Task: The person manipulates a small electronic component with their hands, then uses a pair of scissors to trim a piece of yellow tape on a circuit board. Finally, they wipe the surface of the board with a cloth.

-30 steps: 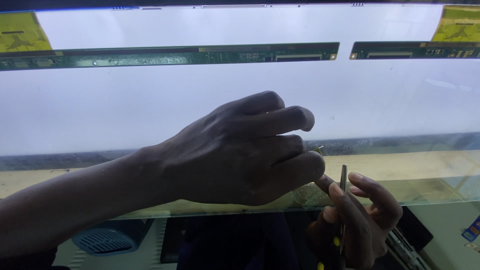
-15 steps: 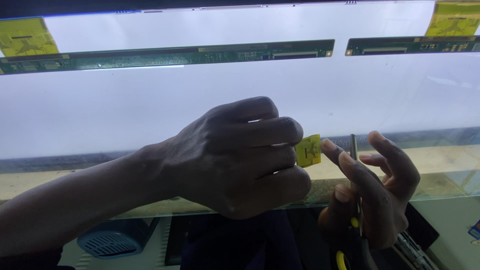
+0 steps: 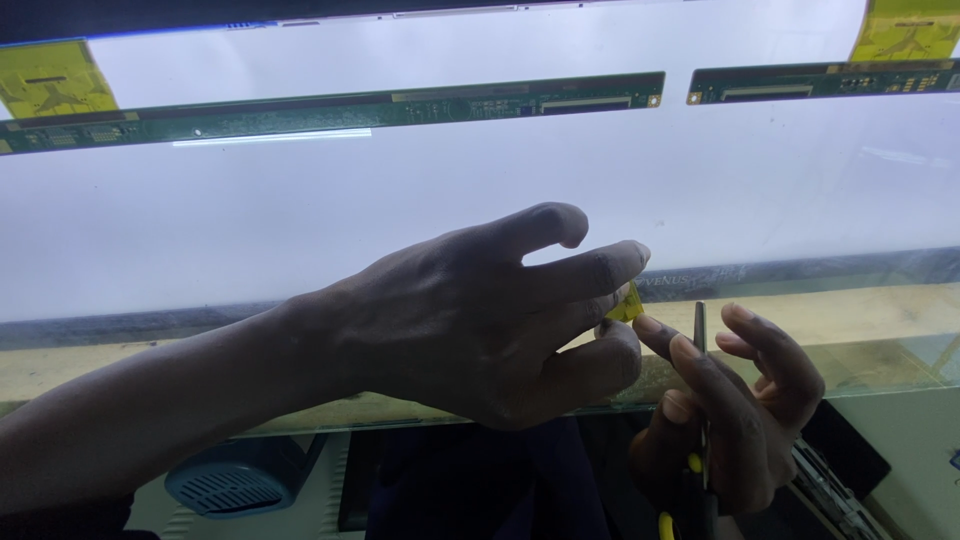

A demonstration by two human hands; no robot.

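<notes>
My left hand (image 3: 480, 320) reaches across the near edge of a bright backlit display panel (image 3: 480, 200). Its fingertips pinch a small yellow piece of tape (image 3: 626, 305). My right hand (image 3: 730, 410) is just right of it and lower, holding a thin dark tool with a yellow handle (image 3: 700, 400) upright. The right index finger touches the yellow tape from below. Most of the tool's handle is hidden by my right palm.
Two long green circuit strips (image 3: 400, 108) (image 3: 820, 80) lie along the panel's far edge, with yellow flex tabs (image 3: 50, 80) (image 3: 905, 28) at the corners. The panel's glass edge (image 3: 860, 350) runs across the front. A blue-grey vented device (image 3: 235, 480) sits below.
The yellow tape came into view between my left fingertips. My left fingers have spread and stretched to the right, and my right hand rose to meet the tape.
</notes>
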